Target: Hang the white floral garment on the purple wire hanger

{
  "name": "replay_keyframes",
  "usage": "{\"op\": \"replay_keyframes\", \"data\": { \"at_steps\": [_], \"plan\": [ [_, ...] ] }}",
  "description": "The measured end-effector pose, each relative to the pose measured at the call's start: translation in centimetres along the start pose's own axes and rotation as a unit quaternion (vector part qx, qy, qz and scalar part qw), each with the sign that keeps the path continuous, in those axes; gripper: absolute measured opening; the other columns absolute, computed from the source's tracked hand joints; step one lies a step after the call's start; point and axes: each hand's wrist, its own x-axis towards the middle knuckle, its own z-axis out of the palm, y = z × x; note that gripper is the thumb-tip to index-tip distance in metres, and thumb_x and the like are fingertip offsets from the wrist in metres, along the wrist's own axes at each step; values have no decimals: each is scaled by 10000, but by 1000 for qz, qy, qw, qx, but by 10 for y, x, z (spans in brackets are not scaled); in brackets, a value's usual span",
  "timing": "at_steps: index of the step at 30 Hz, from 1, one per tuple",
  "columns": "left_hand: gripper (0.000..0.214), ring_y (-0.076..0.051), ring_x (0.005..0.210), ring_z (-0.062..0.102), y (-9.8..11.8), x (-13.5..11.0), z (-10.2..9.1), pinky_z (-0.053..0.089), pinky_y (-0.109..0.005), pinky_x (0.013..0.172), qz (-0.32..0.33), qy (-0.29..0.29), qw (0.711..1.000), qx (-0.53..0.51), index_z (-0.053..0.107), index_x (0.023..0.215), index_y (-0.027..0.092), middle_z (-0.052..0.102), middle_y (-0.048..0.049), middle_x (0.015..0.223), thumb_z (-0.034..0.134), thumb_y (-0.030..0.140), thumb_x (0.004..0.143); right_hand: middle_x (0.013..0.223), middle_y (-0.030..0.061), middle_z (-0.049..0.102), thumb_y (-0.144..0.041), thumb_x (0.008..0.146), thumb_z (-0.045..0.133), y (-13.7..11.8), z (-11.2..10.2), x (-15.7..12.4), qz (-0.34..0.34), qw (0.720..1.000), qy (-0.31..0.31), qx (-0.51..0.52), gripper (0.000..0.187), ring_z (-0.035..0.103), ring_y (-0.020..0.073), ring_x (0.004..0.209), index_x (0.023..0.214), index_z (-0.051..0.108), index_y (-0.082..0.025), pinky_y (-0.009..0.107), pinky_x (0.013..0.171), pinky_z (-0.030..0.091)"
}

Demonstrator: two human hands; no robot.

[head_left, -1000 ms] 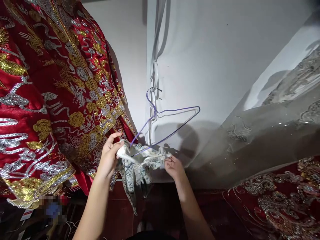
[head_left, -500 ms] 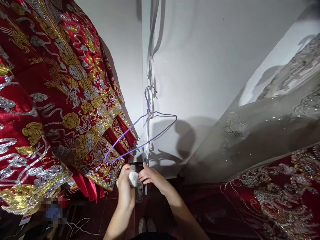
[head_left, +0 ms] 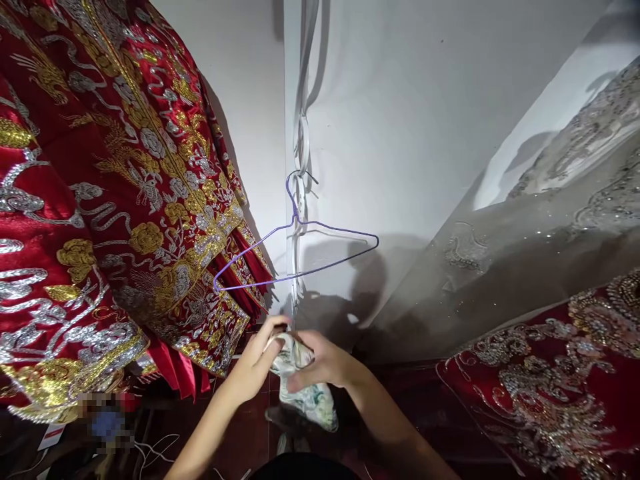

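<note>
A light cloth with a green pattern (head_left: 313,399) hangs between my hands, bunched at its top and loose below; its exact kind does not show. My left hand (head_left: 261,360) grips its upper left edge with the fingers curled over. From the right, my right hand (head_left: 323,360) holds the same cloth, thumb across its front. Above them a purple wire hanger (head_left: 300,273) with nothing on it hangs from a hook on the white wall strip. Neither hand touches the hanger.
At left hangs a red jacket (head_left: 165,200) with gold and silver embroidery. A sheer beaded gown (head_left: 470,267) and a dark red beaded garment (head_left: 550,373) hang at right. White straps (head_left: 301,133) run down the wall. Thin cables (head_left: 155,447) lie at lower left.
My right hand has come onto the cloth, which was bunched in my left hand and now hangs more spread out. Both hands shifted right. The hanger has swung and turned.
</note>
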Motion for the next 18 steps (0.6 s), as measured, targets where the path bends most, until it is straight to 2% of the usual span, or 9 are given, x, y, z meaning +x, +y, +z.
{"op": "replay_keyframes", "data": {
  "at_steps": [2,3,5,7,8,10,14,16,18],
  "plan": [
    [364,-234,924,613,-7,-4,-5,471,-310,831,-25,-89,995,42,649,1054,188,683,-67,981,424,464,981,698,-10,591,-199,672,744,-23,-12,-4,-40,990,19,-133,139,511,144,643,795,684,-175,269,603,417],
    [361,-216,837,607,-9,-6,-9,465,-288,769,-36,-118,990,70,654,937,179,676,-46,878,447,473,972,682,-6,579,-150,711,661,-33,-19,-4,-76,976,59,-197,45,501,139,639,749,671,-170,263,602,403],
    [367,-179,704,572,-11,-9,-19,429,-259,679,-56,-135,981,130,623,832,176,635,-12,747,463,476,968,732,19,626,-105,719,573,-52,-32,0,-155,924,185,-296,172,533,154,677,812,699,-176,266,625,411],
    [366,-165,641,547,-10,-10,-35,397,-253,642,-67,-99,974,191,601,827,182,595,6,682,445,478,975,900,46,697,-115,726,555,-64,-45,11,-198,884,264,-331,459,581,177,744,1158,680,-207,269,648,437],
    [359,-164,629,541,-8,-9,-44,390,-254,636,-67,-78,971,215,594,838,187,582,9,671,427,470,982,956,52,708,-136,740,553,-67,-50,18,-200,876,281,-336,566,590,180,743,1296,610,-224,268,637,442],
    [328,-167,633,542,-5,-8,-64,391,-259,643,-55,-45,966,247,584,882,196,584,8,686,384,429,998,911,47,708,-195,780,539,-65,-59,33,-172,877,280,-350,553,574,177,678,1330,589,-223,267,598,434],
    [307,-195,704,595,-8,-3,-92,456,-294,719,-67,-35,956,282,614,935,211,660,-24,774,335,332,983,653,12,618,-192,767,478,-48,-72,49,-95,874,266,-394,260,530,173,603,893,704,-179,264,571,394],
    [299,-228,771,651,-14,2,-99,497,-330,783,-100,-64,949,292,654,922,218,706,-47,823,372,312,948,661,7,618,-126,690,436,-40,-78,47,-104,872,248,-408,259,565,179,660,782,671,-182,256,607,406],
    [301,-273,960,689,-17,10,-104,505,-379,914,-109,-64,945,303,681,1009,212,741,-86,985,404,276,910,713,15,652,-101,631,409,-37,-84,39,-128,865,250,-416,302,604,195,736,760,668,-187,259,664,437]
  ]
}}
